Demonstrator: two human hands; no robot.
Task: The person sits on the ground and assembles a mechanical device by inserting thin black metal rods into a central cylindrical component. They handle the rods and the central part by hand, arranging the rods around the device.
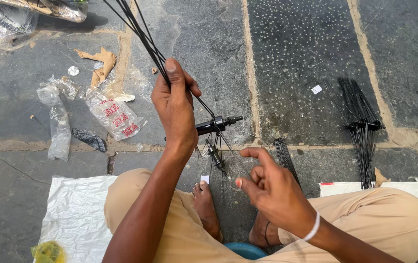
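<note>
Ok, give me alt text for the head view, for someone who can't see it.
A seated person's left hand grips a bunch of black spokes laced into a black wheel hub, while the right hand pinches one thin spoke below it. More spokes lie on the stone floor.

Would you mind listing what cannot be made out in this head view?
- Spoke bundle tops: cut off by the top edge.
- Left hand hides the hub body's left end.
- Right hand: the thin spoke in its fingers is too fine to trace.
- Finished hub: too small for detail.
</note>
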